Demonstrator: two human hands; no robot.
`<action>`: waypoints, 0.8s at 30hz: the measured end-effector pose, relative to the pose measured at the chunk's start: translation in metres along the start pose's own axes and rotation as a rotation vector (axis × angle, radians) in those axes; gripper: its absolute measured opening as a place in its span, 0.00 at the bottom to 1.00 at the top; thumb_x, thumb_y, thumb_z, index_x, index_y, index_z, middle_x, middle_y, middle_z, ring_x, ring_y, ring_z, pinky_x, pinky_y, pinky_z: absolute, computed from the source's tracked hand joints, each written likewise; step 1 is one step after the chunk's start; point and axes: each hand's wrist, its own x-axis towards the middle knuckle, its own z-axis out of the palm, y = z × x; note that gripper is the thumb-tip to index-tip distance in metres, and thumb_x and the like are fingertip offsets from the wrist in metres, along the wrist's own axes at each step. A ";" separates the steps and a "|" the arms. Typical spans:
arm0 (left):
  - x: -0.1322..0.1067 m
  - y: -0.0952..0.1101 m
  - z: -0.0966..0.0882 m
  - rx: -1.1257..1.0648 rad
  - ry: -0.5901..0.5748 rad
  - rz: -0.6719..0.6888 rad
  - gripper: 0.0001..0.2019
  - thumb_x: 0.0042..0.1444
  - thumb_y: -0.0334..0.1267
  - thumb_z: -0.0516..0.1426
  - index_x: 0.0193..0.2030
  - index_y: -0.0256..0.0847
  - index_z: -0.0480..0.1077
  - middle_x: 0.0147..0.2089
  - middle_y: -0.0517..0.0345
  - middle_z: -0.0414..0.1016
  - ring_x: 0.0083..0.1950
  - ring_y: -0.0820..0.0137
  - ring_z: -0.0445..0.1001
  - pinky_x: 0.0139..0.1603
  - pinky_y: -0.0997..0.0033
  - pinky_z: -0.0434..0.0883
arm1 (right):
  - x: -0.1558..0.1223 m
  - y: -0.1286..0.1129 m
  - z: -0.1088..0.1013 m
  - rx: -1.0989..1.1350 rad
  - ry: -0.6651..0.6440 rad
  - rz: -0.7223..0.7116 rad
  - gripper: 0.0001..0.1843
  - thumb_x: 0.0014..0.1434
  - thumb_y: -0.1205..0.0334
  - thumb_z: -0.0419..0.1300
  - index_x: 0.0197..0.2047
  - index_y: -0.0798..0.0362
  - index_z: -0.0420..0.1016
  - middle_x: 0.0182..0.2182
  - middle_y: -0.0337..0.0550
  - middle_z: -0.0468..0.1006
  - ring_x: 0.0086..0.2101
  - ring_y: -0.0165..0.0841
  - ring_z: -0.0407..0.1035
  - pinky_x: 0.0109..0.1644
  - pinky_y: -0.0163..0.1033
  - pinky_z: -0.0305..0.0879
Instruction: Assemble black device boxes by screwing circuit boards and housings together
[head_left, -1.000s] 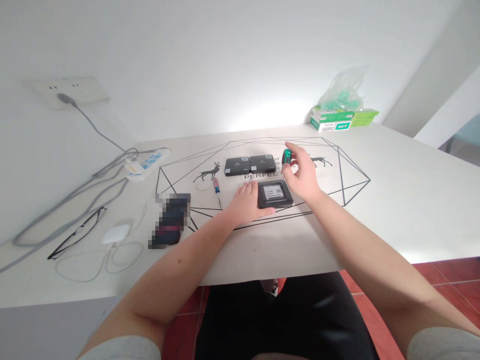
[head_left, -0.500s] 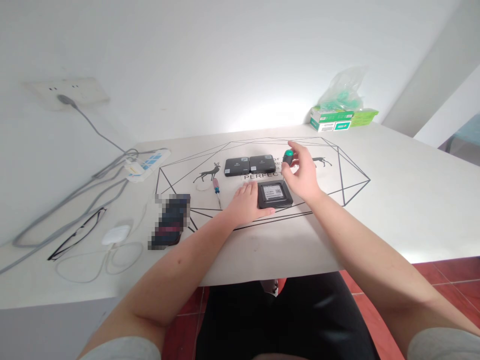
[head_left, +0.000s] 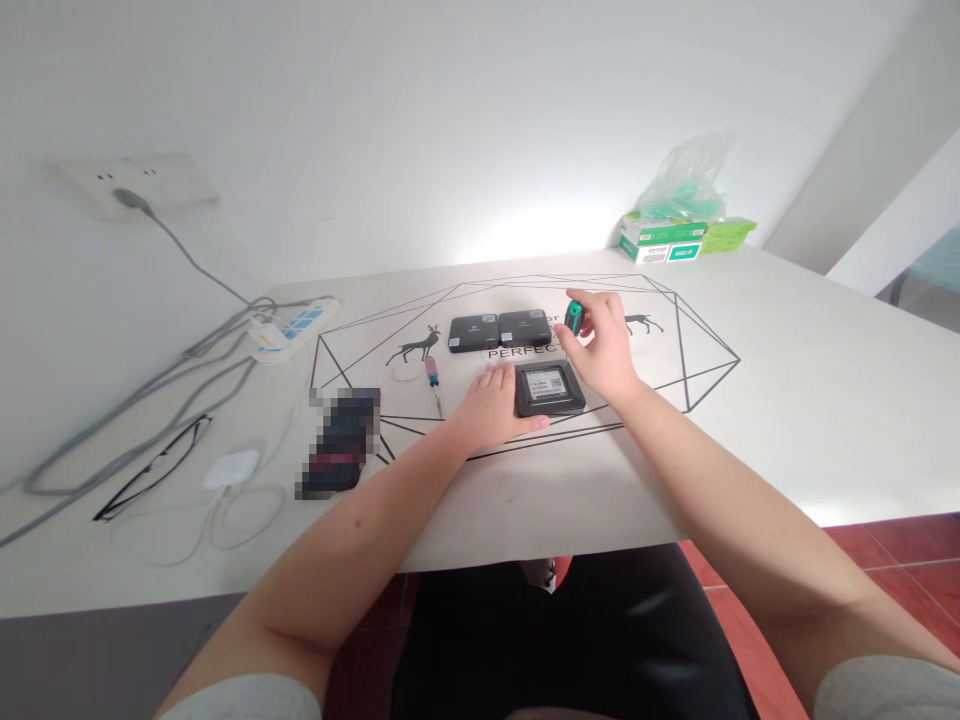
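A flat square black box [head_left: 551, 384] with a white label on top lies in front of me. My left hand [head_left: 489, 406] grips its left side, fingers along that edge and thumb at the near edge. Above the box's far right corner, my right hand [head_left: 606, 352] holds a screwdriver [head_left: 574, 317] upright by its green and black handle. Its thin shaft points down to that corner; whether the tip sits in a screw is too small to tell. Two similar black boxes, a left one [head_left: 474, 333] and a right one [head_left: 525, 328], lie side by side behind.
Left of my left hand lies a second screwdriver [head_left: 433, 378] with a red and blue handle. Farther left are a blurred-out phone [head_left: 341, 445], glasses [head_left: 154, 468], a white charging case [head_left: 232, 467], cables and a power strip [head_left: 296, 335]. Green boxes [head_left: 664, 238] stand at the back right.
The screwdriver handle has turned and tilted slightly in my right hand, whose fingers have shifted a little left. My left hand and the box stay in place.
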 end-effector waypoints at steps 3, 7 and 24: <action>0.000 0.000 0.000 -0.001 -0.014 -0.010 0.62 0.59 0.77 0.54 0.82 0.29 0.39 0.84 0.29 0.45 0.85 0.38 0.42 0.81 0.45 0.47 | -0.001 0.001 0.000 0.009 0.009 -0.005 0.30 0.65 0.58 0.61 0.69 0.46 0.67 0.45 0.49 0.73 0.42 0.44 0.72 0.42 0.56 0.80; -0.001 0.002 -0.002 -0.002 -0.038 -0.023 0.62 0.59 0.77 0.53 0.83 0.28 0.39 0.85 0.28 0.43 0.85 0.40 0.40 0.81 0.45 0.47 | -0.002 0.003 0.003 0.018 0.012 0.028 0.31 0.65 0.58 0.60 0.70 0.47 0.65 0.52 0.53 0.76 0.46 0.46 0.74 0.43 0.55 0.81; -0.001 0.000 -0.002 -0.010 -0.022 -0.011 0.62 0.58 0.77 0.53 0.83 0.29 0.39 0.84 0.29 0.44 0.85 0.38 0.42 0.81 0.46 0.47 | 0.000 -0.004 -0.001 0.101 -0.038 0.080 0.27 0.67 0.55 0.58 0.68 0.47 0.69 0.59 0.53 0.81 0.50 0.46 0.80 0.48 0.55 0.84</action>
